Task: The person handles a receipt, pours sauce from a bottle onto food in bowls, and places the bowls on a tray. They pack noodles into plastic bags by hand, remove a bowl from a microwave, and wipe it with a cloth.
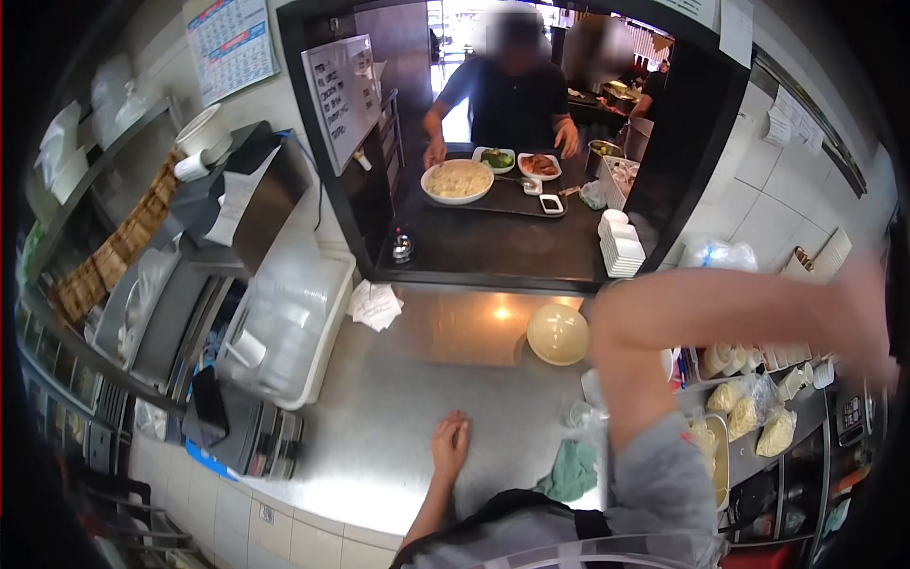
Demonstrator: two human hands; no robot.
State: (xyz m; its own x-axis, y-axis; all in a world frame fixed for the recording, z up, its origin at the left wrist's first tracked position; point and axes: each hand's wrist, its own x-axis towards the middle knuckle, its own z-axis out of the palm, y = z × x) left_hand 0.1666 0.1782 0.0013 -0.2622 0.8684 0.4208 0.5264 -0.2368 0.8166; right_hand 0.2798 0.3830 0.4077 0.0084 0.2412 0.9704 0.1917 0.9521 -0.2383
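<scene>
My left hand (451, 441) rests on the steel counter (379, 417), its fingers loosely together and nothing visible in them. My right arm is raised and bent across the right side, and my right hand (867, 318) is smeared by motion near the right edge, so its fingers cannot be made out. A cream bowl (557, 334) stands on the counter below the pass-through window. To the right of my left hand lies a green cloth (572, 469). Paper slips (375, 305) lie at the counter's back left.
Beyond the window a person (512, 100) touches a tray (512, 197) with a large bowl (457, 180) and small dishes. Stacked white dishes (622, 247) stand at the window's right. A plastic-lined bin (289, 322) is left; bagged food (744, 412) is right.
</scene>
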